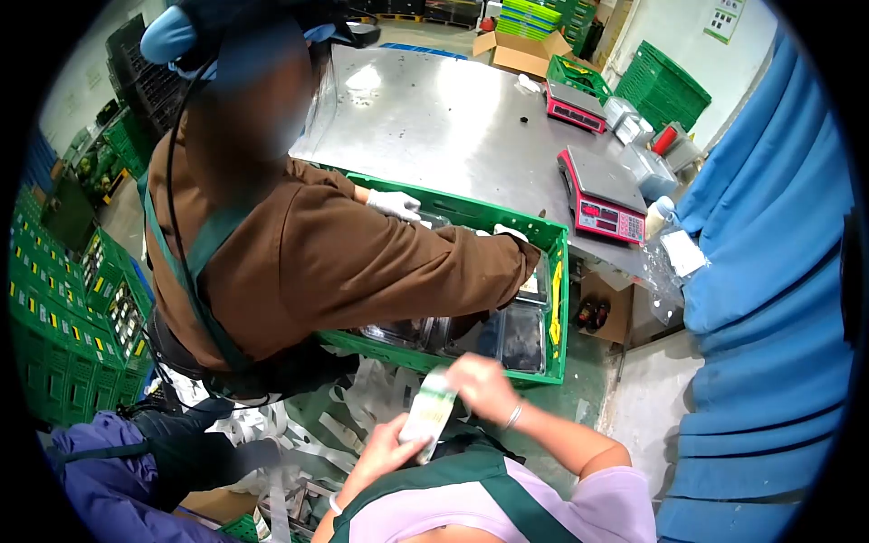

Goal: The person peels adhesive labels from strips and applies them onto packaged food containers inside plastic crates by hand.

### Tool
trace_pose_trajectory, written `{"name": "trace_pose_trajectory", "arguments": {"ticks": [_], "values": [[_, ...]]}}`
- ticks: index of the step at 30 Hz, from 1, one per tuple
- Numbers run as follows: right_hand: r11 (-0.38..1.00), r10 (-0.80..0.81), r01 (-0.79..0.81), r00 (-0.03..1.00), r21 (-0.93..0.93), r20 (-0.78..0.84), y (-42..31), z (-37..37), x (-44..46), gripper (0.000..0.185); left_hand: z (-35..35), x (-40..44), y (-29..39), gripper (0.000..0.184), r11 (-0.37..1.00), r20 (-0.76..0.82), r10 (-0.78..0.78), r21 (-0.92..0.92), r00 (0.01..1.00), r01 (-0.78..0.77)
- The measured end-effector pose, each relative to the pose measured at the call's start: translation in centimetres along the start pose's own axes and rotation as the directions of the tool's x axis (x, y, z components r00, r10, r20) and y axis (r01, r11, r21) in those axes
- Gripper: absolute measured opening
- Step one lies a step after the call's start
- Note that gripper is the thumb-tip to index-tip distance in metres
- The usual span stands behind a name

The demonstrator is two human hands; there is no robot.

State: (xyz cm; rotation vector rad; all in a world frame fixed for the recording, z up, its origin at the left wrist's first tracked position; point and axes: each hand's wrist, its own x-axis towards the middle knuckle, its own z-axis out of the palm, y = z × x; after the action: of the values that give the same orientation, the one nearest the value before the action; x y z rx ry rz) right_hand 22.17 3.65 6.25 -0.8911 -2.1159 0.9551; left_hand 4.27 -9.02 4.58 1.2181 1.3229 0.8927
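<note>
My left hand (385,452) holds a strip of white labels (427,414) with green and yellow print, gripping its lower part in front of my body. At its upper end is my right hand (484,389), with fingers curled against the top edge, slightly blurred. Just beyond my hands stands a green crate (434,362) of clear plastic boxes with dark contents (522,337). A co-worker in a brown jacket (299,249) leans over that crate. One white-gloved hand of theirs (394,204) reaches in at its far side.
A steel table (434,118) carries two red scales (605,195), plastic packs (644,170) and a white bottle (660,217). Blue curtains (760,362) hang at right. Stacked green crates (68,326) stand left. Paper strips (308,434) litter the floor near a purple-clad person (109,471).
</note>
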Motion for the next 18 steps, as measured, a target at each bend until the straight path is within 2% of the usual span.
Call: {"name": "trace_pose_trajectory", "arguments": {"ticks": [1,2,4,5,6,7,8,9,10,11,12,13,14,15,16,17,18], "values": [[0.989,0.145,-0.146,0.989,-0.019,-0.029,0.3,-2.0,1.3,0.018,-0.3,-0.4,0.7,0.028,0.996,0.085,-0.016,0.086,0.996,0.009],[0.957,0.285,-0.287,0.957,-0.035,-0.058,0.7,-4.2,2.5,0.018,-0.4,-0.9,1.0,0.028,0.997,0.089,-0.013,0.076,0.996,0.006],[0.946,0.179,-0.182,0.983,-0.267,-0.035,2.9,-6.8,4.0,0.021,-0.7,-1.7,1.4,0.028,0.998,0.163,-0.021,0.061,0.986,0.012],[0.928,0.136,-0.127,0.991,-0.351,-0.001,5.4,-6.4,4.3,0.024,-0.6,-1.9,0.0,0.026,0.996,0.169,0.083,-0.053,0.982,-0.075],[0.901,0.096,-0.073,0.995,-0.427,0.032,7.2,-6.1,4.5,0.027,-1.3,-2.1,-0.2,0.023,0.999,0.240,0.046,-0.028,0.970,-0.041],[0.832,0.293,-0.225,0.955,-0.507,0.057,6.4,-6.0,4.9,0.033,-1.3,-2.0,-0.6,0.022,0.984,0.218,0.163,0.040,0.962,-0.175],[0.789,0.206,-0.167,0.979,-0.591,-0.001,10.2,-4.6,4.6,0.041,-1.1,-1.9,-1.1,0.021,0.946,0.202,0.280,0.108,0.938,-0.306],[0.756,0.139,-0.104,0.990,-0.646,0.002,11.5,-3.5,4.4,0.045,-1.0,-1.7,-1.2,0.021,0.944,0.201,0.286,0.111,0.937,-0.312],[0.716,0.069,-0.040,0.997,-0.697,0.014,12.5,-2.7,4.4,0.049,-0.9,-1.5,-1.2,0.021,0.893,0.111,0.373,0.227,0.921,-0.389],[0.692,0.182,-0.099,0.982,-0.715,0.040,13.7,-2.5,4.5,0.056,-0.7,-1.3,-1.4,0.022,0.827,0.030,0.462,0.347,0.886,-0.443],[0.655,0.152,-0.093,0.988,-0.750,0.009,12.1,-3.0,4.7,0.051,-0.4,-1.9,-2.8,0.023,0.992,-0.004,0.125,0.027,0.992,-0.125],[0.640,0.148,-0.104,0.989,-0.761,-0.010,9.1,-3.6,5.0,0.046,-0.2,-1.9,-2.7,0.024,0.977,0.003,-0.026,-0.211,1.000,0.026],[0.625,0.146,-0.112,0.989,-0.772,-0.026,6.1,-3.9,5.2,0.041,0.1,-1.8,-2.4,0.026,0.882,0.044,-0.171,-0.438,0.984,0.173],[0.805,0.079,-0.027,0.995,-0.593,0.062,4.1,-3.8,4.8,0.033,0.3,-1.3,-1.9,0.026,0.880,0.034,-0.174,-0.443,0.984,0.171],[0.928,-0.002,0.051,0.991,-0.369,0.132,2.6,-3.3,3.7,0.028,0.5,-0.8,-1.3,0.027,0.924,-0.021,-0.076,-0.378,0.997,0.062],[0.970,-0.045,0.102,0.967,-0.221,0.250,1.2,-2.6,2.8,0.025,0.7,-0.5,-0.7,0.028,0.952,-0.066,0.021,-0.302,0.998,-0.040],[0.989,-0.106,0.136,0.929,-0.061,0.355,0.1,-1.6,1.9,0.023,0.8,0.0,-0.5,0.029,0.970,-0.086,-0.010,-0.242,0.996,-0.011]]}}
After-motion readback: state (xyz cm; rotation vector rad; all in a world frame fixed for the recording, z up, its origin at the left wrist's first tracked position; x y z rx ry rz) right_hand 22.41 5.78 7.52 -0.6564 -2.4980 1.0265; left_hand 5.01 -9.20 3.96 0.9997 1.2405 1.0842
